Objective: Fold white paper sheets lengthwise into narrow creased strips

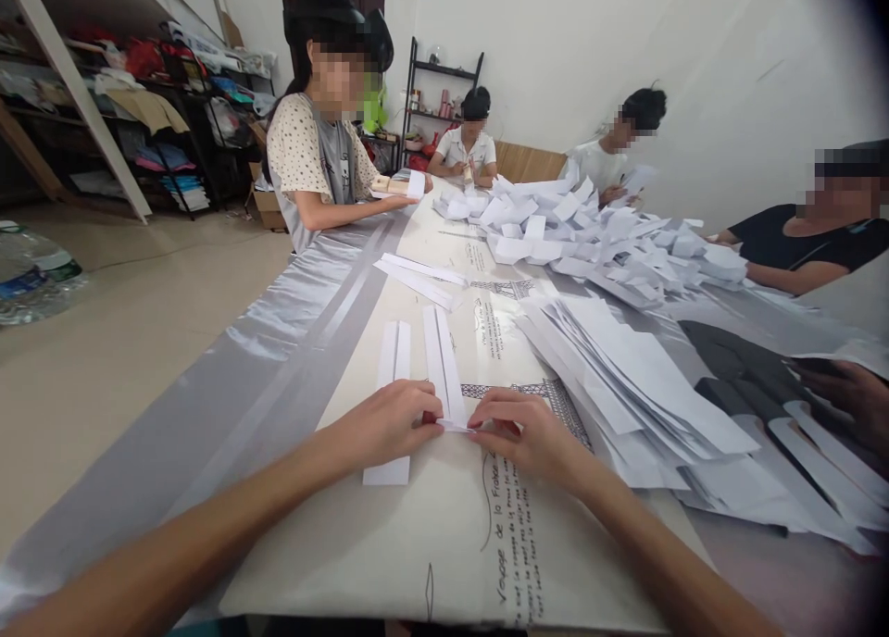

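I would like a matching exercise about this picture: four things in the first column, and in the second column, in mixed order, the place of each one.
Column 1
1. paper strip
2. stack of paper sheets
3. heap of white paper pieces
4. clear plastic bottles

Column 2
A. beyond the stack, farther from the hands
B. on the floor, at the left edge of the view
C. pinched at its near end by the left hand and right hand
D. just to the right of the right hand

Right pairs: 1-C, 2-D, 3-A, 4-B

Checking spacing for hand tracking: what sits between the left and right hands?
In the head view, the folded near end of a white paper strip lies between the left hand and right hand, held by both.
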Available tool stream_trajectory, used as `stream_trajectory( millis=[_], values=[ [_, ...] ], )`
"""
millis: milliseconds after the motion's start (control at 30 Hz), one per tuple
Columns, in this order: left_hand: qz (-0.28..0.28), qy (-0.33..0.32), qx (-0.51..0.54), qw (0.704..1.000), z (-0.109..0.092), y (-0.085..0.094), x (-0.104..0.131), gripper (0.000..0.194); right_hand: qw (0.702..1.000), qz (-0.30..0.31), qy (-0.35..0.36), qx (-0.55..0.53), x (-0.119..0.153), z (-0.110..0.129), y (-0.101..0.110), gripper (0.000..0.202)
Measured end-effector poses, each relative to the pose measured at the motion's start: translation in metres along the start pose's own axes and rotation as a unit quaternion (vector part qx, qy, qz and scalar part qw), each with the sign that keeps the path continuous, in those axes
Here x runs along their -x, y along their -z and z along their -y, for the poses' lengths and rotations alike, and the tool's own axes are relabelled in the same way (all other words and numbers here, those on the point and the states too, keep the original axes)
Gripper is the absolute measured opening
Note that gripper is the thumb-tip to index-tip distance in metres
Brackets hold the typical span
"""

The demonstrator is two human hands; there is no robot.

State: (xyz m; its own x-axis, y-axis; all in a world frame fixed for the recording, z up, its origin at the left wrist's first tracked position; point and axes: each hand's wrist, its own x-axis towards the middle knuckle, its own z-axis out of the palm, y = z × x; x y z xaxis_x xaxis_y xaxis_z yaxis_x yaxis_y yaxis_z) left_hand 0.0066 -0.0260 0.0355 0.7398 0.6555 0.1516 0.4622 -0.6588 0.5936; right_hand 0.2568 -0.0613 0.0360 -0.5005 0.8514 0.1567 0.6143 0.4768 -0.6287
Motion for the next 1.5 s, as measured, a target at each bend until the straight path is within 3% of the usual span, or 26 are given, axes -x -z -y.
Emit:
stream_trajectory(
  millis=[200,433,567,800,967,1067,1233,1500],
  values=[
    [-0.013,0.021,0.012,1.0,-0.001,-0.005,0.001,0.02,1.0,0.005,-0.009,0.024,-0.002,0.005,-0.003,0.016],
    [-0.021,0.06,0.038,0.997,-0.003,-0.004,0.001,0.025,0.996,0.015,-0.09,0.008,-0.006,0.011,-0.003,0.022],
    [-0.034,0.089,0.036,0.995,-0.008,-0.004,0.0,0.031,0.995,0.003,-0.101,0.027,-0.008,0.013,-0.008,0.029],
    [-0.061,0.152,0.002,0.986,-0.012,-0.01,0.001,0.032,0.984,-0.039,-0.094,0.149,-0.008,0.018,-0.029,0.026],
    [-0.077,0.13,-0.06,0.987,-0.01,-0.012,0.003,0.027,0.961,-0.041,-0.102,0.253,-0.009,0.022,-0.04,0.024],
    [-0.094,0.068,-0.109,0.987,-0.007,-0.01,0.002,0.011,0.952,-0.052,-0.071,0.294,-0.009,0.023,-0.045,0.024],
    [-0.05,-0.041,-0.132,0.989,0.003,-0.009,-0.001,0.028,0.945,-0.069,-0.07,0.313,-0.009,0.025,-0.046,0.025],
    [-0.037,-0.064,-0.177,0.981,0.008,-0.013,-0.001,0.028,0.954,-0.08,-0.089,0.274,-0.005,0.02,-0.044,0.022]
  ],
)
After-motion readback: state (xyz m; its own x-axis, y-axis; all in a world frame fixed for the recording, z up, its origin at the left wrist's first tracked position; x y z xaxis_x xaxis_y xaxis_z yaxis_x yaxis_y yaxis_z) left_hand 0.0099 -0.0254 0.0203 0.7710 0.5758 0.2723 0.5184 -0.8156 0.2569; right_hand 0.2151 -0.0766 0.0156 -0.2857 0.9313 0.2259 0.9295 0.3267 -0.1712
